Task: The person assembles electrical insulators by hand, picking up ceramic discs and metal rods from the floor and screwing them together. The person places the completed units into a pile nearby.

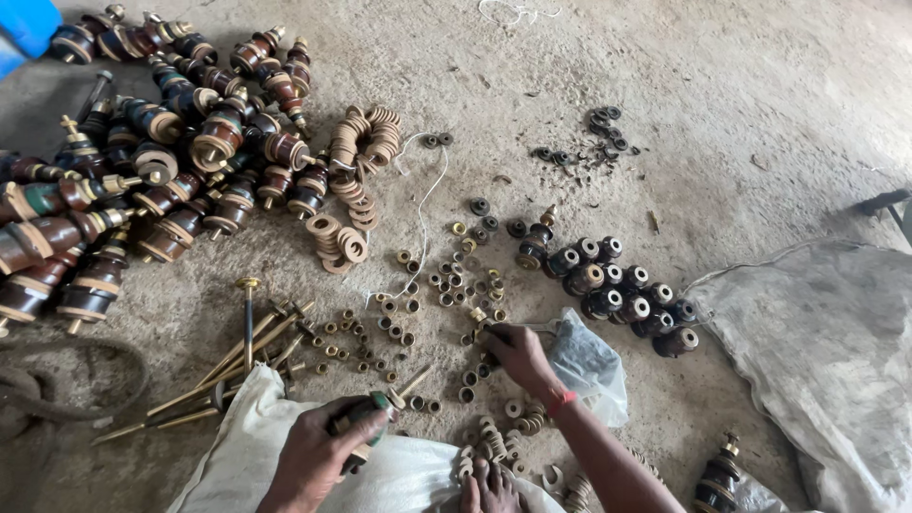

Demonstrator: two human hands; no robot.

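Left hand (318,454) is clamping a dark bushing assembly (366,423), right hand (518,353) is pinching among brass nuts (446,285) beside it, risking scattering them.

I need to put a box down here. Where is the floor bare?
Bare floor lies top right, beyond the black washers, above the grey sack. It is crowded at left by the brown insulators and around the right hand by brass nuts.

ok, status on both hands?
Left hand shut on brass stud. Right hand picking at small brass nuts on floor. Plastic bag beside right hand.
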